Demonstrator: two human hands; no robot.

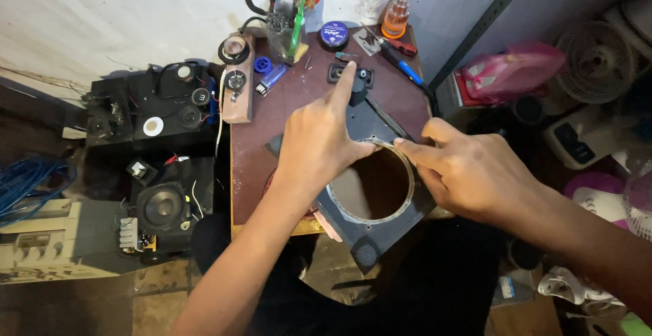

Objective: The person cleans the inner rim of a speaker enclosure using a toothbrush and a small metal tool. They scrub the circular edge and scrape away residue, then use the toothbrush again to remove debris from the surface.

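A dark grey square speaker panel with a large round hole lies on the brown worktable, overhanging its near edge. A thin pale ring lines the hole's rim. My left hand rests on the panel's far left side, index finger stretched out toward a small black part, thumb touching the ring at the top of the hole. My right hand pinches the ring at the hole's upper right edge with thumb and forefinger.
Screwdrivers in a holder, a round blue tin, a blue lighter, an orange bit bottle and a wooden block with speaker parts crowd the table's far side. Black speaker boxes stand left; a pink bag and clutter right.
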